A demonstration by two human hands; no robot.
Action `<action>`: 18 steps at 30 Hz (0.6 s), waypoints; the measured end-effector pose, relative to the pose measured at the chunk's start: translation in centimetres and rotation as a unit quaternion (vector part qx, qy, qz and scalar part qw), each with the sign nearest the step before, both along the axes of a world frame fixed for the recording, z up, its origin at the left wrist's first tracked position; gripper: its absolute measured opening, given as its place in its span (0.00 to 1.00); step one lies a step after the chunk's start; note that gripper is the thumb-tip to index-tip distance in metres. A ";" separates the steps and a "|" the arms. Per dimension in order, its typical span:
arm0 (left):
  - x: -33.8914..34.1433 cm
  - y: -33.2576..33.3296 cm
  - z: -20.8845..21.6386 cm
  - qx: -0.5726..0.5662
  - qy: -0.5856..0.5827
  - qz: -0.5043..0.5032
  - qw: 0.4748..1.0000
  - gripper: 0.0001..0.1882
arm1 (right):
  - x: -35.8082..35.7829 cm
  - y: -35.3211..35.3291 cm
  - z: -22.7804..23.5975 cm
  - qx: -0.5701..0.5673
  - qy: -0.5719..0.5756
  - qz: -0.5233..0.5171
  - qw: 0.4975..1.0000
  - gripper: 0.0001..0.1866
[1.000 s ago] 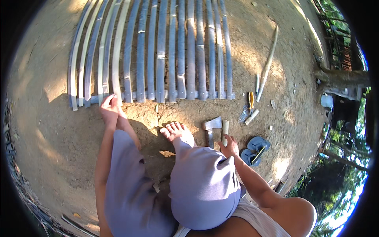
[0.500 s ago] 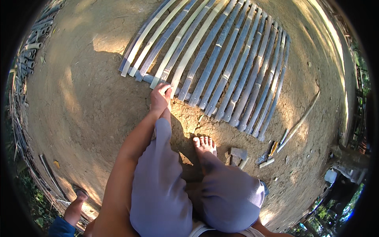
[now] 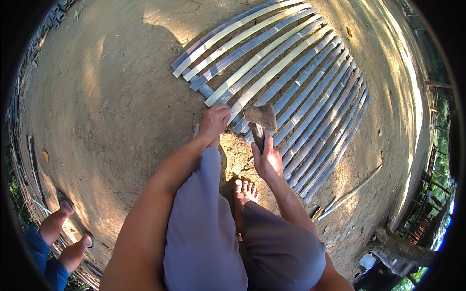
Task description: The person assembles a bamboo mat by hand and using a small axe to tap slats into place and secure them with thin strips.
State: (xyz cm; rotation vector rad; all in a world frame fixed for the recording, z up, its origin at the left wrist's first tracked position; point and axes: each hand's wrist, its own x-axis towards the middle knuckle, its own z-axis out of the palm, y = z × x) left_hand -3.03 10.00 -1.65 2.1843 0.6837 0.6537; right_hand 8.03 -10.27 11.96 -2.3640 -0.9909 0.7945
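My left hand (image 3: 214,123) is closed at the near end of a pale bamboo slat (image 3: 272,72). Its fingertips meet there, and anything small between them is hidden. My right hand (image 3: 269,160) grips the dark handle of a short hatchet (image 3: 261,117) with a broad, rusty-brown head. The head hangs just right of my left fingers, over the slat ends. Many grey and pale bamboo slats lie side by side as a rack, resting across a grey bamboo crosspiece (image 3: 206,90) that shows at the near left.
My bare foot (image 3: 246,190) stands on the dirt ground (image 3: 131,121) near the rack. A thin stick (image 3: 354,191) and a yellow-handled tool (image 3: 317,213) lie to the right. At lower left, another person's legs (image 3: 73,252) stand in sandals. A log (image 3: 405,247) lies at lower right.
My right hand has come into view with the hatchet, which lay on the ground by my foot, and raised it beside my left hand. The view has turned; my left hand stays at the slat end.
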 end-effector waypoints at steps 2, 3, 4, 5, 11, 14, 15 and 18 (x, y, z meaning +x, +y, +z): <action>0.2 -0.1 -0.2 -0.001 -0.008 -0.010 1.000 0.04 | 0.0 3.1 -0.6 -0.065 -0.010 0.013 0.998 0.34; 0.1 0.1 -0.5 0.001 -0.009 -0.010 1.000 0.05 | -0.1 4.2 -0.8 -0.108 -0.014 0.025 0.994 0.34; 0.0 0.2 -0.8 0.003 -0.010 -0.012 1.000 0.05 | -0.4 4.7 -1.0 -0.137 -0.019 0.038 0.990 0.34; -0.1 0.2 -1.1 0.004 -0.012 -0.014 1.000 0.05 | -0.5 5.0 -1.4 -0.148 -0.015 0.047 0.988 0.35; -0.4 0.3 -1.0 0.005 -0.017 -0.007 1.000 0.05 | -0.9 5.5 -0.4 -0.078 -0.008 0.023 0.997 0.34; 0.4 0.2 -0.8 0.006 -0.018 -0.020 1.000 0.05 | -0.9 3.7 -3.9 -0.061 -0.082 0.057 0.993 0.34; 0.2 0.3 -0.7 0.012 -0.017 -0.024 1.000 0.05 | -1.0 4.0 -3.9 -0.073 -0.095 0.075 0.990 0.33; -0.2 0.5 -0.7 0.003 -0.005 -0.010 1.000 0.04 | -0.5 5.3 -2.2 -0.044 -0.057 0.051 0.996 0.33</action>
